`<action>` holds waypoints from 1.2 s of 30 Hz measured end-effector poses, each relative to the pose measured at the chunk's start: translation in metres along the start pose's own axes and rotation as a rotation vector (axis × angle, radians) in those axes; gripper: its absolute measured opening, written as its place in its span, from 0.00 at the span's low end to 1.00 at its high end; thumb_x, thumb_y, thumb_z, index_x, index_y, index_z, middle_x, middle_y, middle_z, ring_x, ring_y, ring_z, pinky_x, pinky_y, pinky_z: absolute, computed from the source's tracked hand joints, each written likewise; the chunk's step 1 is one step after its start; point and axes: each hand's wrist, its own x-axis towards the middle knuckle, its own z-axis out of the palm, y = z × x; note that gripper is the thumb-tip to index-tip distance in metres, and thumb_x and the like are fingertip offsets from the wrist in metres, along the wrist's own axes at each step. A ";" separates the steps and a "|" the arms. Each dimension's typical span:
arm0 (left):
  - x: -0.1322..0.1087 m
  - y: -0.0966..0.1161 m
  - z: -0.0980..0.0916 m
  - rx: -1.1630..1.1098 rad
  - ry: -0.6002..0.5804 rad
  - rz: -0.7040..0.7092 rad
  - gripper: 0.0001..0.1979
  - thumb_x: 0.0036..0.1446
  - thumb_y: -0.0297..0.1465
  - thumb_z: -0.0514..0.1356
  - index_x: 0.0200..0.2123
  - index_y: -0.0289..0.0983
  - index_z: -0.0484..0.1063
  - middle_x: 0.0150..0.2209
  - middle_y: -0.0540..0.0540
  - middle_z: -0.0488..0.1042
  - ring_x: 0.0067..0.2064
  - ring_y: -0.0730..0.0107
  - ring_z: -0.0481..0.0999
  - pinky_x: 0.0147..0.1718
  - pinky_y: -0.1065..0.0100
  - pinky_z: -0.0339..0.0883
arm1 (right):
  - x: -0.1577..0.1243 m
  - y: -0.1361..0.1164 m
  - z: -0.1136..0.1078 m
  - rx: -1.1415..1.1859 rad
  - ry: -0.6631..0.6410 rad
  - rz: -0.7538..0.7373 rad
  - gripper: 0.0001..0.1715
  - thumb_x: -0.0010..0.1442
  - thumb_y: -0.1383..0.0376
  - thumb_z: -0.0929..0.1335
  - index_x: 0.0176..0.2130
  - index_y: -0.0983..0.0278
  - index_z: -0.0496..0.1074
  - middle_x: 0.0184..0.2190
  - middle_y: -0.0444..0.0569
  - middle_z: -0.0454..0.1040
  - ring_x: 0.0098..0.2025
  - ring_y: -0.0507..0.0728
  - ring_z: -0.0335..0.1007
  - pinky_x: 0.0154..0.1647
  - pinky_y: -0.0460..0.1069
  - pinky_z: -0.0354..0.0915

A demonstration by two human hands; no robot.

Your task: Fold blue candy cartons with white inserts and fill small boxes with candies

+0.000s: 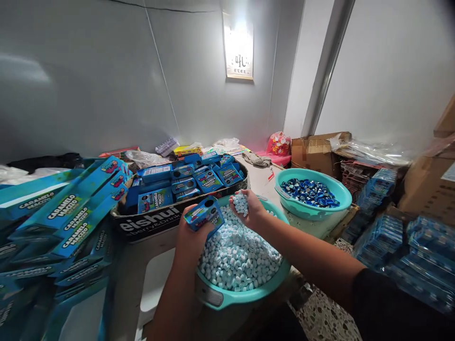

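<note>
My left hand (194, 234) is closed around a small blue box (204, 217) with a dark round spot at its upper end. To its right, my right hand (249, 208) is cupped and full of small pale blue candies (241, 204). Both hands are above a turquoise basin (245, 297), which holds a heap of the same pale candies (240, 260). Behind my left hand, a black carton (149, 221) holds many small blue boxes (208, 180).
A second turquoise basin (313, 212) with dark blue shiny pieces (309, 192) stands at right. Stacked blue cartons (71, 213) fill the left side. A white tray (156, 284) lies beside the near basin. Clear blue packs (426, 255) and a cardboard box (313, 154) are at right.
</note>
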 end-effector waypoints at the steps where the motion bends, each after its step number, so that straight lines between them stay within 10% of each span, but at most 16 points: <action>1: 0.000 0.001 0.001 -0.004 -0.046 -0.023 0.24 0.34 0.30 0.67 0.40 0.39 0.73 0.34 0.50 0.78 0.37 0.61 0.76 0.41 0.61 0.70 | -0.003 -0.002 0.003 0.018 -0.008 0.003 0.10 0.67 0.65 0.62 0.34 0.65 0.67 0.25 0.45 0.73 0.25 0.50 0.72 0.25 0.44 0.71; 14: -0.008 0.007 0.007 0.082 -0.257 -0.083 0.28 0.36 0.31 0.63 0.46 0.37 0.74 0.42 0.46 0.80 0.45 0.56 0.76 0.49 0.58 0.66 | -0.006 -0.012 0.043 0.115 -0.124 -0.147 0.09 0.64 0.66 0.62 0.32 0.63 0.67 0.21 0.43 0.73 0.17 0.46 0.65 0.18 0.38 0.65; 36: -0.011 0.005 0.008 0.186 -0.303 0.008 0.23 0.41 0.31 0.63 0.45 0.39 0.74 0.41 0.48 0.78 0.43 0.60 0.75 0.45 0.63 0.67 | -0.018 -0.004 0.037 -0.075 -0.193 -0.306 0.05 0.52 0.66 0.70 0.31 0.63 0.69 0.22 0.44 0.75 0.21 0.49 0.69 0.20 0.41 0.65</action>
